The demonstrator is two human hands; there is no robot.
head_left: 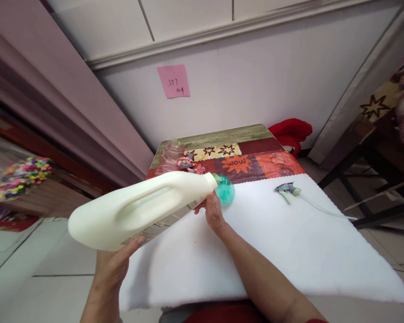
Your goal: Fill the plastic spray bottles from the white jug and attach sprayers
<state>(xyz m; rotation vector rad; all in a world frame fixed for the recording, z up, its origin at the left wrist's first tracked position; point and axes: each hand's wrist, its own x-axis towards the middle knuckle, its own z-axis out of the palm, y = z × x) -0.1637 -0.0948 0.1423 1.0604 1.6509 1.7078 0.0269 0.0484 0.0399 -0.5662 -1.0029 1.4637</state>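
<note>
A large cream-white plastic jug point(138, 208) with a moulded handle and a printed label is tilted, its mouth to the right. My left hand point(121, 255) grips its lower body from below, thumb on the label. My right hand point(212, 211) is closed around the underside of the neck, with some fingers hidden behind the jug. Right at the jug's mouth stands a round, clear green bottle point(226, 193) on the white cloth, its top partly hidden; whether the two touch I cannot tell. A grey and green trigger spray head point(289, 190) with a long clear tube lies to the right.
Clear bottles point(171, 154) with pink and grey spray heads point(186, 163) stand at the table's back left. White fluffy cloth point(276, 251) covers the front. Behind is a wall with a pink note point(174, 81). A dark stool point(366, 175) is at right.
</note>
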